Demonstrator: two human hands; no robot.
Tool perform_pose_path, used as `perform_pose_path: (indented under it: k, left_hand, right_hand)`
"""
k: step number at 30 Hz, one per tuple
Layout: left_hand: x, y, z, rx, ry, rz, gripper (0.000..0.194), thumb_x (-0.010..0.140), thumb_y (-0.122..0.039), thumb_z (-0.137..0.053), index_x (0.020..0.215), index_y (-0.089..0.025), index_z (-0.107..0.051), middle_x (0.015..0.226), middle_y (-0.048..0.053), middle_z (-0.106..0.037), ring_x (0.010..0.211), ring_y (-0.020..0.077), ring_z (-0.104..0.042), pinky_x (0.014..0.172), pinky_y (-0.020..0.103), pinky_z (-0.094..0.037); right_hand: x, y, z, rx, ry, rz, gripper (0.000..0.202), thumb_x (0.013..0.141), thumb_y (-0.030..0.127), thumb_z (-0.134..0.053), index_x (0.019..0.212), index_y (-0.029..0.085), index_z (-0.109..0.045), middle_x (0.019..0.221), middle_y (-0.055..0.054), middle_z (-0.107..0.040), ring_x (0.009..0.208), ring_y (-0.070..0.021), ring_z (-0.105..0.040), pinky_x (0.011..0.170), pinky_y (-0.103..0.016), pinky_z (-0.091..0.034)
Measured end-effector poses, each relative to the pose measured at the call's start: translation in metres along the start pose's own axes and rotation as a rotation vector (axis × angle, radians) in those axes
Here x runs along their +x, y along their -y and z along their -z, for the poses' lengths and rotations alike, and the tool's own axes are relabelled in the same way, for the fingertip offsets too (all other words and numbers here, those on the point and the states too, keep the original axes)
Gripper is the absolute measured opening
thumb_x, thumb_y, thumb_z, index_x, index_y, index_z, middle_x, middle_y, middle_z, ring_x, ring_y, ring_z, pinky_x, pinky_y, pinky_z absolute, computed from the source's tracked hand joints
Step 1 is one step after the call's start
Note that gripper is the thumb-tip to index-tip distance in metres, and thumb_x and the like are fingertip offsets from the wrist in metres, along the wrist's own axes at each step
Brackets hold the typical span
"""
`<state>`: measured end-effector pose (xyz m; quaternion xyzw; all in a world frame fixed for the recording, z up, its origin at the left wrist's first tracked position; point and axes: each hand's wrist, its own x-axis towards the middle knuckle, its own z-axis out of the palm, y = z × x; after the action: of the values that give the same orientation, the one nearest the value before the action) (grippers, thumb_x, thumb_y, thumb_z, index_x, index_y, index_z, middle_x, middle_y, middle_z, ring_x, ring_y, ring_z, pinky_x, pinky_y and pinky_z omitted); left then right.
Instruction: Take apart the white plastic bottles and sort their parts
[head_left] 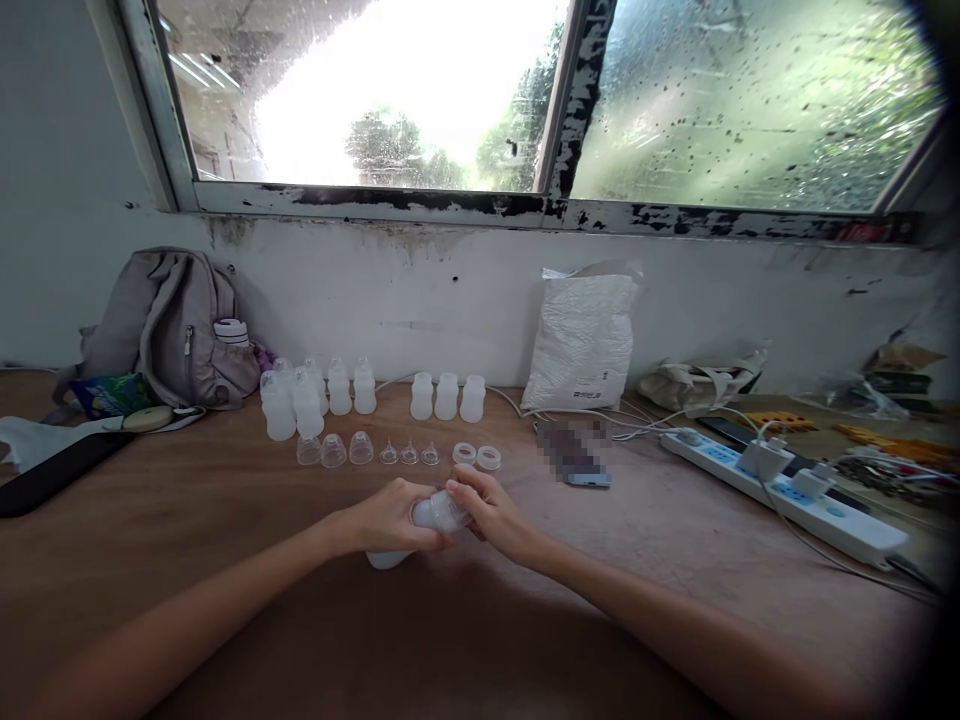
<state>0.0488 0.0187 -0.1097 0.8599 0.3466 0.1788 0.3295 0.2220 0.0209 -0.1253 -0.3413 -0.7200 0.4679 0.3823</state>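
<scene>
From the head camera, both hands meet low over the wooden bench [225,520], closed around one small translucent bottle [433,515]. The left hand [390,520] wraps the bottle's body and tips it sideways, its base pointing down-left toward the bench, which steadies it. The right hand [491,510] pinches the bottle's upper end with fingertips, the kind of grip that suits turning or seating a cap there; the exact piece under those fingers is hidden.

Just beyond the hands, loose parts lie in a row, sorted by kind: clear domed caps [334,450], small teats [409,453] and white rings [477,456], all within easy reach. Behind them, against the wall, stand a cluster of capped bottles [307,395] on the left and three open bottles [447,396] apart to the right, so finished and unfinished look kept separate.

A grey backpack [176,325] leans at the far left, a white bag [583,340] stands near the wall, and a power strip [787,490] with plugged chargers lies to the right.
</scene>
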Motion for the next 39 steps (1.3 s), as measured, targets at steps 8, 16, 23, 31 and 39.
perform_pose_path:
  k: [8, 16, 23, 31, 39]
  left_hand:
    - [0.001, 0.0, 0.0, 0.032, 0.0, -0.001, 0.028, 0.071, -0.038, -0.056, 0.086, -0.015, -0.059, 0.07, -0.001, -0.058, 0.061, 0.012, -0.052, 0.053, 0.019, -0.036]
    - [-0.007, -0.011, -0.015, 0.361, -0.232, 0.085, 0.032, 0.075, -0.045, -0.048, 0.09, -0.018, -0.052, 0.081, 0.005, -0.061, 0.072, 0.0208, -0.058, 0.06, 0.026, -0.039]
    - [-0.01, -0.021, -0.016, 0.241, -0.208, -0.036, 0.023, 0.072, -0.037, -0.054, 0.085, -0.019, -0.052, 0.075, 0.001, -0.061, 0.066, 0.016, -0.057, 0.058, 0.022, -0.039]
    - [-0.009, -0.016, -0.014, 0.104, -0.132, -0.023, 0.028, 0.073, -0.039, -0.054, 0.089, -0.017, -0.055, 0.072, 0.0, -0.06, 0.062, 0.0128, -0.054, 0.057, 0.02, -0.038]
    - [-0.007, -0.012, -0.011, 0.099, -0.078, -0.018, 0.033, 0.071, -0.044, -0.055, 0.088, -0.016, -0.057, 0.069, -0.001, -0.059, 0.059, 0.0117, -0.051, 0.055, 0.02, -0.037]
  right_hand:
    - [0.001, -0.002, 0.002, -0.017, 0.006, 0.006, 0.033, 0.083, 0.04, -0.041, 0.06, 0.018, -0.034, 0.052, 0.006, -0.033, 0.044, -0.006, -0.032, 0.039, -0.018, -0.026]
    - [0.0, 0.01, 0.001, -0.399, -0.127, 0.153, 0.026, 0.08, 0.039, -0.047, 0.068, 0.016, -0.05, 0.059, 0.001, -0.05, 0.055, -0.0098, -0.045, 0.049, -0.02, -0.032]
    - [-0.013, 0.015, 0.0, -0.51, -0.147, 0.261, 0.024, 0.081, 0.035, -0.044, 0.064, 0.017, -0.045, 0.051, 0.004, -0.039, 0.045, -0.007, -0.034, 0.045, -0.02, -0.027]
    - [-0.011, 0.017, -0.001, -0.401, -0.16, 0.202, 0.028, 0.083, 0.031, -0.039, 0.059, 0.018, -0.036, 0.055, 0.003, -0.037, 0.051, -0.0089, -0.034, 0.048, -0.021, -0.027]
    - [-0.012, 0.007, -0.002, -0.365, -0.171, 0.21, 0.029, 0.084, 0.031, -0.037, 0.058, 0.019, -0.031, 0.054, 0.004, -0.032, 0.05, -0.0092, -0.032, 0.048, -0.022, -0.025]
